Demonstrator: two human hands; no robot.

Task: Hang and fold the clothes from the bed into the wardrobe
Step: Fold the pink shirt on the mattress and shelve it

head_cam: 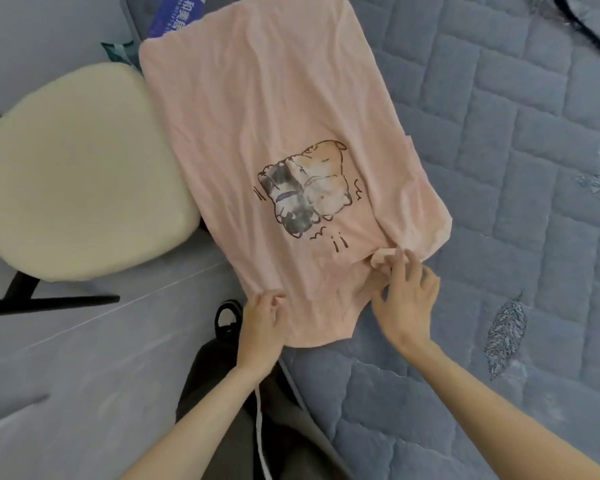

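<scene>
A pale pink T-shirt [257, 109] with a cartoon print of animals lies spread out, front up, partly on the grey quilted bed [520, 168] and partly hanging over its left edge. My left hand [262, 323] pinches the shirt's near left shoulder. My right hand [407, 292] pinches the fabric at the near collar, beside the folded right sleeve. The wardrobe is not in view.
A cream round chair seat [77, 171] on a black base stands left of the bed, touching the shirt's edge. A blue printed package [175, 13] lies at the top left. A black cord [582, 26] crosses the bed's far right corner. Grey tiled floor [66, 358] lies below.
</scene>
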